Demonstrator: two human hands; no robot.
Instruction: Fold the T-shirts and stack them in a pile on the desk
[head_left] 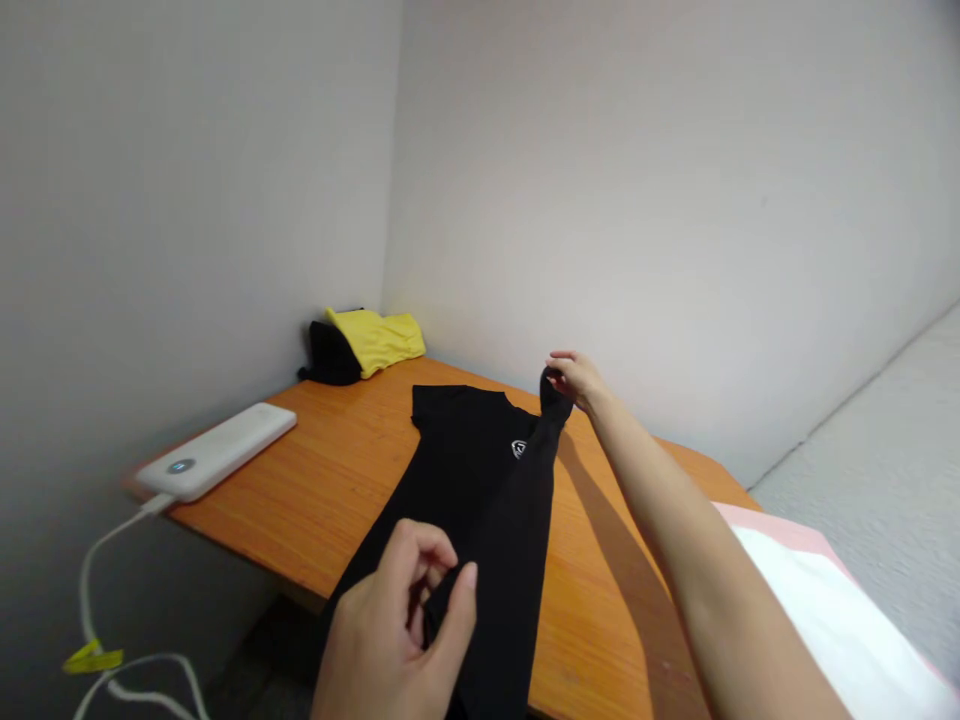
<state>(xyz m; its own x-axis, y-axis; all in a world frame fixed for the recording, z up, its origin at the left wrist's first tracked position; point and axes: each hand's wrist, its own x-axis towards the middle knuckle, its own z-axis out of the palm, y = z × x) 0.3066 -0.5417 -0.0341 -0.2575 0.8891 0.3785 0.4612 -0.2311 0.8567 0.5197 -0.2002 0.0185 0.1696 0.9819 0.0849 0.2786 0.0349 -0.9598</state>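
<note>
A black T-shirt (480, 480) with a small white logo lies lengthwise on the orange wooden table (322, 470), its lower end hanging over the near edge. My left hand (397, 630) pinches the shirt's fabric near the hem at the table's front edge. My right hand (576, 378), arm stretched out, grips the shirt's right shoulder and lifts it slightly off the table near the far edge. The shirt's right side is folded in over the middle between my two hands.
A white power bank (217, 450) lies at the table's left edge, its white cable (112, 600) hanging down. A yellow and black bundle of clothes (364, 345) sits in the far corner. Grey walls close in behind and left. A pink-and-white cloth (840, 610) lies lower right.
</note>
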